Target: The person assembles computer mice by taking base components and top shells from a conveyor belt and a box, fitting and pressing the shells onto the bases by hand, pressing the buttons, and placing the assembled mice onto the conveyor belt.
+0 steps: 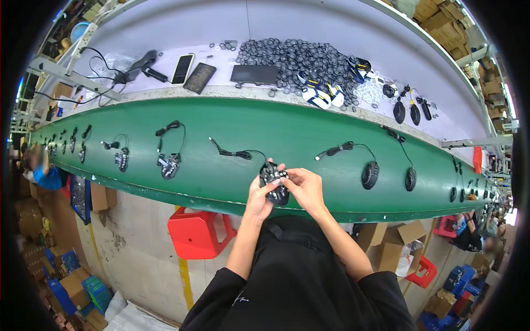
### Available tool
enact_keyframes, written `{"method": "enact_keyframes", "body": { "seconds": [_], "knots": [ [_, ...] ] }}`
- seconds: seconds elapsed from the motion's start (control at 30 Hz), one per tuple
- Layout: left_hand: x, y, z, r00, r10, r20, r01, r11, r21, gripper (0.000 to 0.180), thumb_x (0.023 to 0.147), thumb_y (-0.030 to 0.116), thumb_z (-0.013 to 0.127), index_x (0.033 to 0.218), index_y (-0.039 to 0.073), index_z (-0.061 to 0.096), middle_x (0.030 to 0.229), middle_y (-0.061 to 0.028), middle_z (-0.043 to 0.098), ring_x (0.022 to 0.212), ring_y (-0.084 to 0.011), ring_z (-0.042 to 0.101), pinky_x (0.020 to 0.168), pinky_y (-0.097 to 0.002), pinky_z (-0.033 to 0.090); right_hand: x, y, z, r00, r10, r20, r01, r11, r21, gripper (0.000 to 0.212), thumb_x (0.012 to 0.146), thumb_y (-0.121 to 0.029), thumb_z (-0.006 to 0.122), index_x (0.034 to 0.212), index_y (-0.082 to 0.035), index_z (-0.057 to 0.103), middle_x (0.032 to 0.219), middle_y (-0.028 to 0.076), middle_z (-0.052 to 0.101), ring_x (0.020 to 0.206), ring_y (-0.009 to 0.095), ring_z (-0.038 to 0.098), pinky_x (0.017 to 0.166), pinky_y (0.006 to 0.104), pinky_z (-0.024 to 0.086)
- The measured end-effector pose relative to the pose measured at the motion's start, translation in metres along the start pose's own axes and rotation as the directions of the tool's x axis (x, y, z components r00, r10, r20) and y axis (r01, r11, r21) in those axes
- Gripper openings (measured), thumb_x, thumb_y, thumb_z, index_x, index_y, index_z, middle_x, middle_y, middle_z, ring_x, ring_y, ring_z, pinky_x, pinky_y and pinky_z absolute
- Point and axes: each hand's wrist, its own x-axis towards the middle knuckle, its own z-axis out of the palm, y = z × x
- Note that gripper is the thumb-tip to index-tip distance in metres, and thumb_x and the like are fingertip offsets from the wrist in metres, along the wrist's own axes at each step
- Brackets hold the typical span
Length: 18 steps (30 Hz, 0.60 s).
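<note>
Your left hand is closed around the left side of an open mouse, its inner parts showing, which you hold just above the near part of the green tabletop. Your right hand comes in from the right of that open mouse, fingers curled and thumb reaching over its top; you cannot tell from here whether that grip pinches the mouse itself or some small part on it. The mouse's black cable, bundled partway, lies beyond it and to its left.

Further left of the open mouse you have an uncovered mouse and, past that, a second uncovered mouse, each with its own bundled lead. To its right sit a black covered mouse and another covered mouse. Beyond the open mouse, on a pale shelf, you face a heap of black rings, with white rings to the right and a phone to the left. Nearer you and left of the open mouse stands a red stool.
</note>
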Motion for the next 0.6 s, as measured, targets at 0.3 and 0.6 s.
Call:
{"method": "enact_keyframes", "body": {
  "seconds": [0.3, 0.6],
  "knots": [
    [-0.032, 0.008, 0.032, 0.987, 0.153, 0.054, -0.149, 0.987, -0.066, 0.083, 0.080, -0.009, 0.060, 0.150, 0.006, 0.019, 0.144, -0.0256, 0.038, 0.127, -0.0406, 0.047, 0.106, -0.0478, 0.043, -0.027, -0.051, -0.016, 0.996, 0.090, 0.010, -0.090, 0.996, -0.024, 0.026, 0.079, -0.004, 0.076, 0.103, 0.005, 0.070, 0.087, 0.009, 0.069, 0.077, 0.014, 0.068, 0.068, 0.0248, 0.054],
    [-0.047, 0.032, 0.055, 0.947, 0.234, 0.220, -0.195, 0.963, -0.184, 0.083, 0.077, -0.015, 0.046, 0.151, 0.007, 0.018, 0.152, -0.0226, 0.026, 0.138, -0.0430, 0.031, 0.106, -0.0542, 0.041, -0.059, -0.090, -0.018, 0.999, -0.037, -0.036, 0.042, 0.987, 0.157, 0.023, 0.079, 0.001, 0.074, 0.102, 0.004, 0.071, 0.084, 0.011, 0.070, 0.074, 0.015, 0.070, 0.066, 0.0247, 0.057]
  ]
}}
